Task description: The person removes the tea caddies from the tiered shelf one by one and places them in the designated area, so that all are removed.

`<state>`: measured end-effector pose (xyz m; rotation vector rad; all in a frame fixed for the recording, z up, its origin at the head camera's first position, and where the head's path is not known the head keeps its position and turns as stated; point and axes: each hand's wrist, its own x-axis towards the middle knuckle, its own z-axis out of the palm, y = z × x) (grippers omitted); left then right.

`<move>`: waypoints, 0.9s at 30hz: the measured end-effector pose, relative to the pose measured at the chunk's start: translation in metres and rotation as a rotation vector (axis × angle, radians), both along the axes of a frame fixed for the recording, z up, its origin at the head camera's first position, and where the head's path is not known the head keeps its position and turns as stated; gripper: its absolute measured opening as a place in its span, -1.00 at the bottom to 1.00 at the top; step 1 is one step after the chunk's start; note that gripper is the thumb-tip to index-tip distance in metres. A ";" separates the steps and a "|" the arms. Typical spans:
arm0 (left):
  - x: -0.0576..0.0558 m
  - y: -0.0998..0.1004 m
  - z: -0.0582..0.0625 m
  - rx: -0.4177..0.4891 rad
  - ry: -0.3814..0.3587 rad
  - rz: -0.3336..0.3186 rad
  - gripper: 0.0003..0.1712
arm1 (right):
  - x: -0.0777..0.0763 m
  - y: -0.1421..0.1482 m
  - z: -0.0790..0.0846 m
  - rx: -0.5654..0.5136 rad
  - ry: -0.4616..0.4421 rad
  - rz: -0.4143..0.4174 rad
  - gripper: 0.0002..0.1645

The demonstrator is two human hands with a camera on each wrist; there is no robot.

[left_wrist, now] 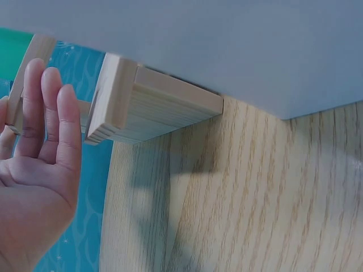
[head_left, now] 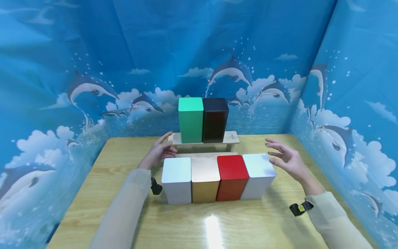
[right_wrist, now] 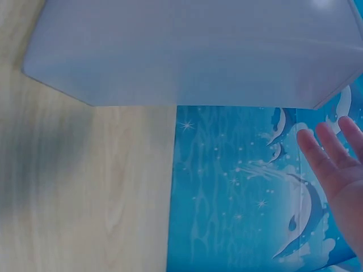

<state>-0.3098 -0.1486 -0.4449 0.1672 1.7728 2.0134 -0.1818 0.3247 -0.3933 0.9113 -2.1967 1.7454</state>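
Observation:
My left hand (head_left: pixel 159 151) is at the left end of a low wooden stand (head_left: pixel 230 138), fingertips right at its edge. In the left wrist view, its fingers (left_wrist: pixel 69 127) reach up fairly straight in front of the stand's wooden end. A green box (head_left: pixel 191 121) and a black box (head_left: pixel 214 121) stand side by side on the stand. Before it is a row: a white box (head_left: pixel 176 180), a gold box (head_left: pixel 205 180), a red box (head_left: pixel 232 176) and another white box (head_left: pixel 258 174). My right hand (head_left: pixel 289 160) hovers beside the right white box, fingers spread and holding nothing.
The boxes stand on a light wooden table (head_left: pixel 124 166). A blue dolphin-print curtain (head_left: pixel 155 52) closes off the back and both sides. A lower wooden strip (head_left: pixel 205 154) shows between the stand and the front row.

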 end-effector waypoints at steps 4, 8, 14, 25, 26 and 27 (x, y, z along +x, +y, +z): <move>-0.006 0.000 -0.006 0.009 -0.017 0.020 -0.36 | -0.005 -0.004 0.007 0.017 0.024 0.004 -0.51; -0.012 0.000 -0.013 0.009 -0.023 0.050 -0.38 | -0.010 -0.009 0.016 0.042 0.024 -0.010 -0.53; -0.014 0.001 -0.015 0.008 -0.019 0.068 -0.39 | -0.021 -0.019 0.027 0.109 -0.001 -0.046 -0.53; -0.001 0.000 0.002 0.010 -0.020 0.008 -0.36 | -0.045 -0.034 0.045 0.173 -0.024 -0.052 -0.53; -0.001 0.000 0.000 0.009 -0.021 0.009 -0.36 | -0.047 -0.036 0.047 0.175 -0.026 -0.049 -0.53; -0.002 0.000 -0.002 0.011 -0.027 0.016 -0.36 | -0.048 -0.038 0.049 0.180 -0.028 -0.049 -0.52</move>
